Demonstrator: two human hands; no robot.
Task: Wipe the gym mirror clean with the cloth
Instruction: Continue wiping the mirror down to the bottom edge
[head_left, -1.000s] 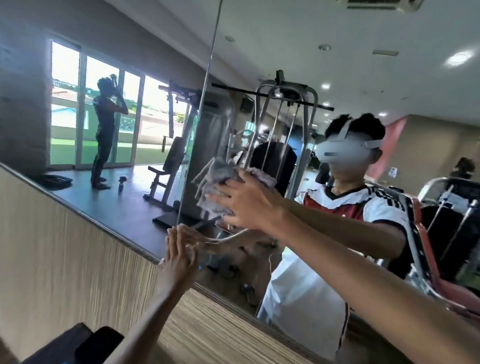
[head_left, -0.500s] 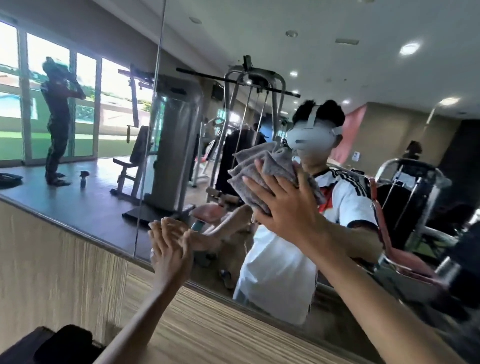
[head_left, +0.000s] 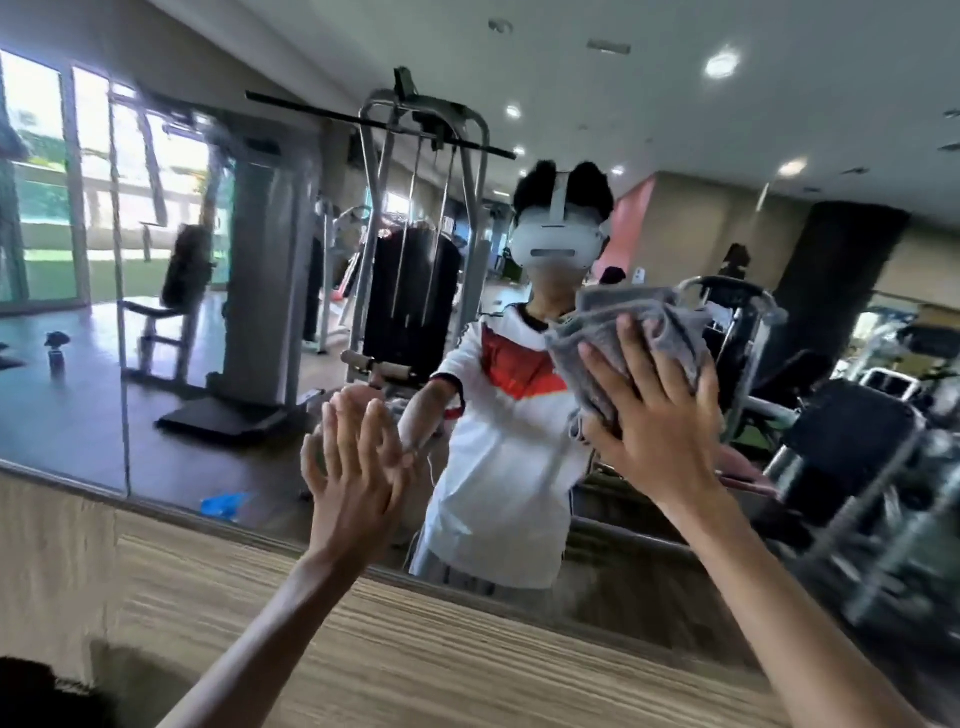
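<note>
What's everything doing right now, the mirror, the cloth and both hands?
mirror: upright on the wall, showing the gym's reflection.
cloth: grey, bunched up, pressed against the mirror.
right hand: fingers spread, pressing the cloth onto the glass.
left hand: fingers straight, flat against the mirror near its bottom edge.
</note>
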